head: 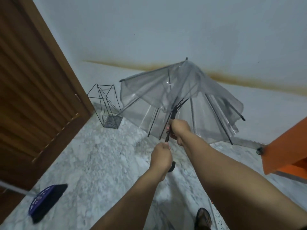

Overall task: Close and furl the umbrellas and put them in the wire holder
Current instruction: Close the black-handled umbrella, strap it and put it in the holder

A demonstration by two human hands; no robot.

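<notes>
Holding a half-collapsed clear umbrella beside the wire holder

I see the transparent umbrella (181, 100) half folded, its canopy sagging, tip pointing toward the wall (166, 30). My left hand (162, 157) has its fingers curled tight round the black handle at the low end of the shaft. My right hand (180, 131) is wrapped closed on the shaft just above, near the runner. Left of the umbrella, the black wire holder (106, 107) stands upright on the marble floor (93, 155), beside the wooden door (33, 90). A purple folded umbrella (44, 202) lies on the floor, well apart.
</notes>
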